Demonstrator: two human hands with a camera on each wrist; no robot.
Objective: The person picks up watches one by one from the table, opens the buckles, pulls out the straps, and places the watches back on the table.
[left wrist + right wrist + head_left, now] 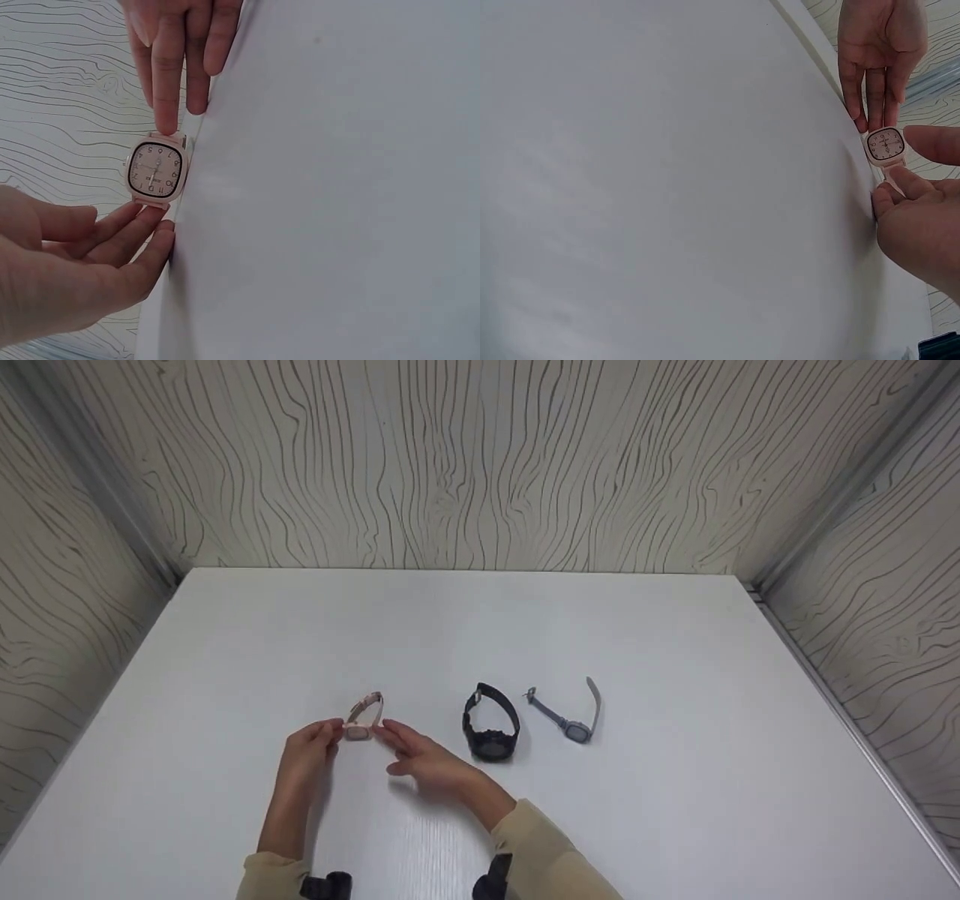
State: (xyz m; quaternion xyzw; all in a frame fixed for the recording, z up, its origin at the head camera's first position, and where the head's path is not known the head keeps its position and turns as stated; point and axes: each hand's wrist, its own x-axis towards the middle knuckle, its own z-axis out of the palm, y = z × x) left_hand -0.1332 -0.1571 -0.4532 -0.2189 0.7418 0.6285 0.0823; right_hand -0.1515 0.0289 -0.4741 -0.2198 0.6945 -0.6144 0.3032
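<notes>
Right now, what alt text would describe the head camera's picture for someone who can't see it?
A person's left hand and right hand touch opposite sides of a small pink watch on a white table. Towards the picture's right are a black watch, then a grey watch with its strap undone.
</notes>
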